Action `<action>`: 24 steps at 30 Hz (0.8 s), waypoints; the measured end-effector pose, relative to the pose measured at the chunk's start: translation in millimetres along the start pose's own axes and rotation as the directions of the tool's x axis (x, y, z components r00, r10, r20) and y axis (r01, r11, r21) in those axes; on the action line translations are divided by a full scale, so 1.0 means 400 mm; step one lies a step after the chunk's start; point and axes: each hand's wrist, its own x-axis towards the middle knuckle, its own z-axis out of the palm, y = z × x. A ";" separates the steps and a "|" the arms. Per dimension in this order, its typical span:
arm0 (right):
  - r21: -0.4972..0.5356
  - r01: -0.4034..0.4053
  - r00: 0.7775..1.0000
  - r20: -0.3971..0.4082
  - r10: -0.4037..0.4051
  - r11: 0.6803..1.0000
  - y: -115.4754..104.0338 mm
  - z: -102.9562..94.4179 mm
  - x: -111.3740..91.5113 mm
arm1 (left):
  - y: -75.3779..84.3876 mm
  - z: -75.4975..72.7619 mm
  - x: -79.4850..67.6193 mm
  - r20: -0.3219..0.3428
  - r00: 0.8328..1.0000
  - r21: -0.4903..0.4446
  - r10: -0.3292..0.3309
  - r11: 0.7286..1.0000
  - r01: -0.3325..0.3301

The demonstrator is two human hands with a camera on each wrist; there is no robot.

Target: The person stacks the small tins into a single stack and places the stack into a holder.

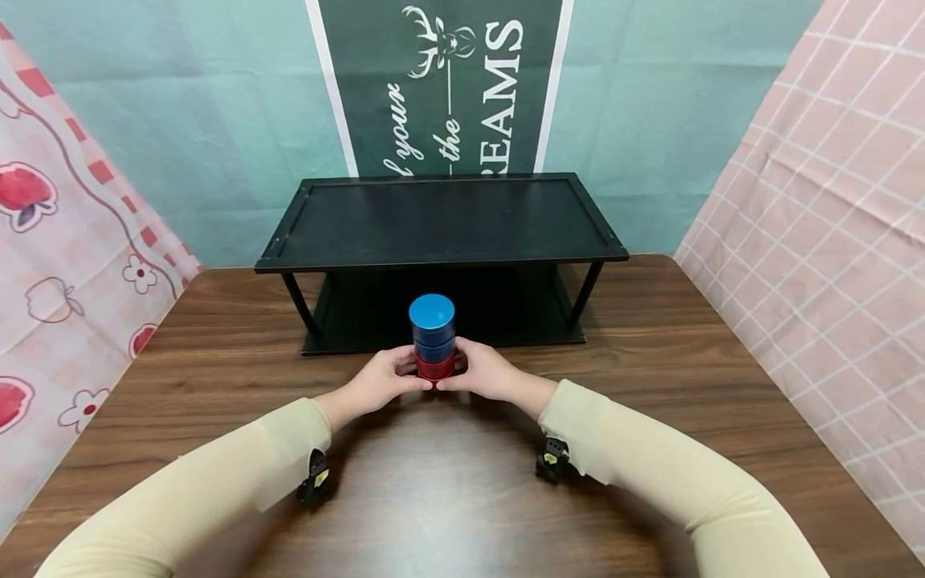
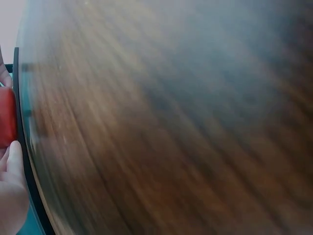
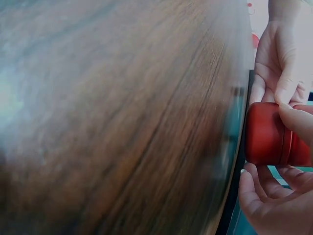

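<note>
A blue cylindrical canister (image 1: 433, 329) with a shiny round lid stands on top of a red cylindrical canister (image 1: 436, 368), forming one upright stack. My left hand (image 1: 381, 379) grips the red canister from the left, thumb in front and fingers curling behind. From the other side, my right hand (image 1: 493, 374) holds the same canister, the two thumb tips nearly meeting at its front. In the right wrist view a seam runs round the red canister (image 3: 266, 133) between the hands. Only a red edge of the canister (image 2: 7, 117) shows in the left wrist view.
Just behind the stack is a black two-tier rack (image 1: 448, 225) with a flat top, slim legs and a lower shelf (image 1: 499, 305). It stands on a brown wood-grain table (image 1: 448, 498). Patterned cloths hang at the left, back and right.
</note>
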 end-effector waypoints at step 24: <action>0.012 0.020 1.000 -0.019 -0.020 1.000 0.020 -0.046 -0.042 | 0.024 0.040 0.036 0.008 1.000 0.048 -0.016 0.999 0.016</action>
